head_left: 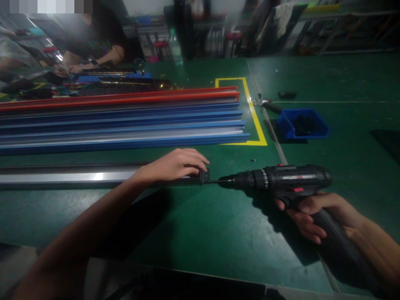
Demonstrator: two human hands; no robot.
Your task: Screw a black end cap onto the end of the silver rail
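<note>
A long silver and black metal profile [65,176] lies across the green table on the left, with a black end cap [205,175] at its right end. My left hand [178,164] is closed over that end, its fingertips at the cap. My right hand [315,216] is wrapped around the handle of a black cordless drill [296,177], which is held level and points left. The drill's thin bit [215,181] reaches the end cap; whether it sits in a screw is too small to tell.
Blue profiles [125,131] and red profiles [125,98] lie behind, reaching a yellow tape outline [256,125]. A blue bin [303,123] with dark parts, pliers [268,104] and a small screw [253,160] are to the right. Another person [100,46] works at the far left.
</note>
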